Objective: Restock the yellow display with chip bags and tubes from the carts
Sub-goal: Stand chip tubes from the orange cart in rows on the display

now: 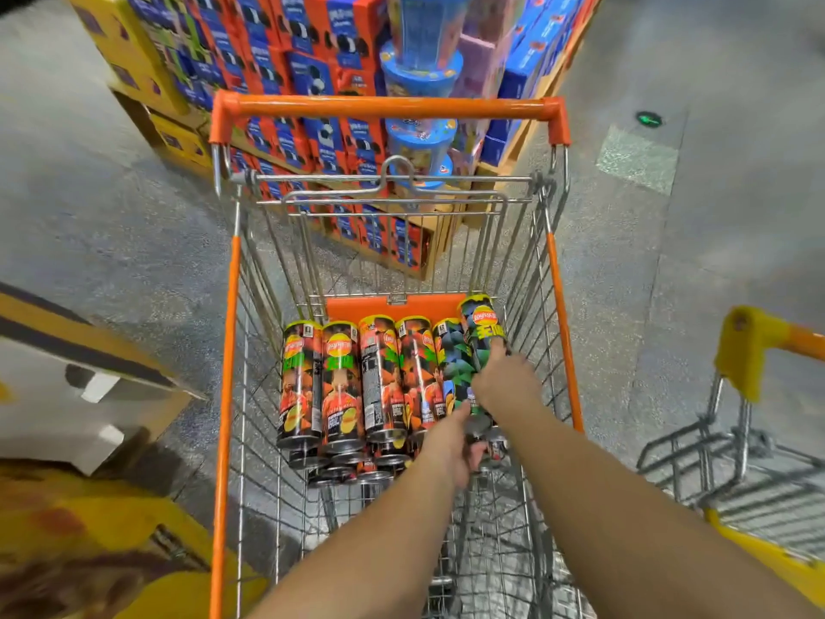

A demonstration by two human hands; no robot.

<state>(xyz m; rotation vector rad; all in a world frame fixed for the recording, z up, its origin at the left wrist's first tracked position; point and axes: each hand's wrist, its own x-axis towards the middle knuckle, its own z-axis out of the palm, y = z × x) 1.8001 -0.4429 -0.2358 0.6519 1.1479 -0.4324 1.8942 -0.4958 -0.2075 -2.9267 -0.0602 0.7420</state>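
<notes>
1. The orange-framed cart [230, 332] holds chip tubes lying side by side against its far end: four orange tubes [341, 386] at left, green-patterned ones at right.
2. The right hand [506, 379] grips the rightmost green tube [480, 332], fingers curled round it, its far end tilted upward.
3. The left hand [451, 444] holds the near, metal end of a tube; which tube cannot be determined.
4. A yellow-handled cart [745, 346] stands at right.
5. Stacked boxes [312, 82] rise beyond.
</notes>
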